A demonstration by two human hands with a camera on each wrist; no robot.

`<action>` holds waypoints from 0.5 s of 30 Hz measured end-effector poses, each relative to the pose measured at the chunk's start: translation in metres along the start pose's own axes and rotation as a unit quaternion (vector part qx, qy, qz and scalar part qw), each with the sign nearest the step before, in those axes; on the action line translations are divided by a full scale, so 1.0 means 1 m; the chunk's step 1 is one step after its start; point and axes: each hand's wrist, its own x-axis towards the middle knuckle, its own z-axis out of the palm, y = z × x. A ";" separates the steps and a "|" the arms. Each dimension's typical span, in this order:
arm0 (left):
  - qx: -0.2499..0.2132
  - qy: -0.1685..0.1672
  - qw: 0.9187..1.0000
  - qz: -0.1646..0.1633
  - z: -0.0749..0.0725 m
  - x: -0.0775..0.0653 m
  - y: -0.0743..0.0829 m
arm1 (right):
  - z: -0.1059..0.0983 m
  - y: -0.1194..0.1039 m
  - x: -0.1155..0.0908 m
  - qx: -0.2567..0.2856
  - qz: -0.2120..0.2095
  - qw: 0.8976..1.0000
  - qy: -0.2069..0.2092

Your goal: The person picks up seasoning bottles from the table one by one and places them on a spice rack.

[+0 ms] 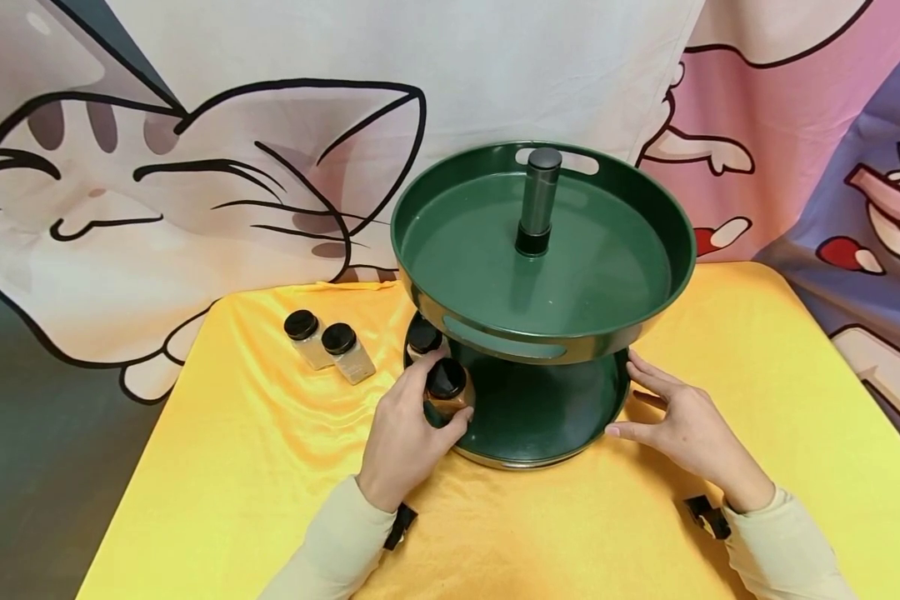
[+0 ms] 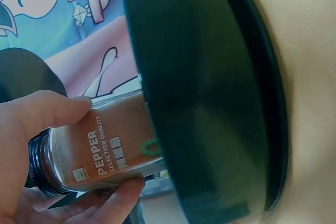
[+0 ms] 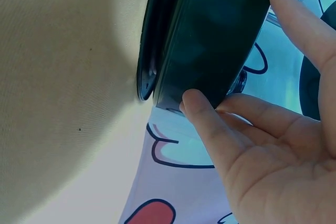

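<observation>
My left hand (image 1: 408, 433) grips a square, black-lidded pepper jar (image 2: 105, 150) of brown powder, thumb on one side and fingers on the other. The jar is at the left front of the round green lower tray (image 1: 528, 417), its base hidden behind the tray's wall in the left wrist view. Just behind it on that tray stands another black-lidded jar (image 1: 423, 336), partly covered by my hand. On the opposite side, my right hand (image 1: 686, 429) touches the outside of the lower tray's wall with spread, fairly straight fingers.
Above the lower tray is a wider green upper tray (image 1: 480, 283) with slotted handles and a central post (image 1: 542, 200). To the left, two jars of pale contents (image 1: 352, 358) lean on the yellow tablecloth (image 1: 255, 467). A printed cloth (image 1: 495, 67) hangs behind the table.
</observation>
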 end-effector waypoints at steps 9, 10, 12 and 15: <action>0.007 -0.003 1.000 -0.004 0.009 -0.002 -0.006 | 0.000 0.000 0.000 0.003 0.003 1.000 -0.002; 0.006 -0.003 1.000 -0.005 0.009 -0.002 -0.007 | 0.000 0.000 0.000 0.002 0.002 1.000 -0.001; 0.008 -0.005 1.000 -0.007 0.011 -0.002 -0.008 | 0.000 0.001 0.000 -0.002 0.000 1.000 0.000; 0.012 -0.007 1.000 -0.011 0.012 -0.003 -0.009 | 0.000 0.001 0.000 -0.008 -0.001 1.000 0.002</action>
